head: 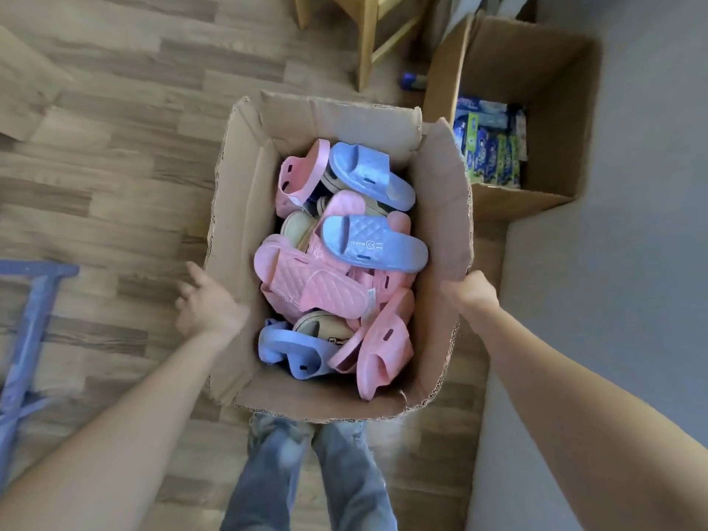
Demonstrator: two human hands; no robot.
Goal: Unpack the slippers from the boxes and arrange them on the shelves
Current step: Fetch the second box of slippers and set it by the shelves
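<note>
Cardboard slipper box [245,208] stands on the wood-plank floor [115,155] with all four flaps up, directly in front of the person's jeans-clad legs [276,473]. Contents: loose slippers heaped to roughly mid-height of the walls. Pink slippers [306,279] make up most of the heap. Two blue slippers [377,245] lie on top toward the far end and another sits at the near end. A beige slipper [325,326] shows between them.

Right grip [473,295]: fingers curled over the top edge of the right flap, holding it. Left grip [210,300]: fingers loosely spread and holding nothing, just beside the outside of the left wall; contact with the cardboard cannot be confirmed.

Second carton [555,90] stands open just beyond the right far corner, holding blue-and-green packets [492,147]. Pale wooden furniture legs [367,44] stand at the top of the view. A blue frame [30,320] lies on the floor at left.
</note>
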